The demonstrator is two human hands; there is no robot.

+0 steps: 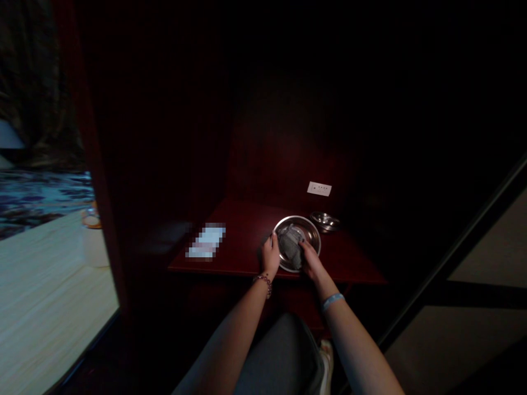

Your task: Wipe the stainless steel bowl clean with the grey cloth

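A round shiny metal bowl (313, 235) is tilted above the front edge of the dark red shelf. My left hand (270, 255) grips its left rim, thumb on the inside. Inside the bowl lies a crumpled grey cloth (290, 244). My right hand (312, 260) reaches over the bowl's near right side, its fingers closed on the cloth's right edge. Smaller metal bowls (325, 220), stacked, stand just behind the bowl to the right.
The red shelf (242, 236) bears a blurred pale item (207, 241) at its left. A white socket plate (319, 188) is on the back wall. Beyond a panel at the left, a light wooden table (49, 291) holds a pale container (96, 246).
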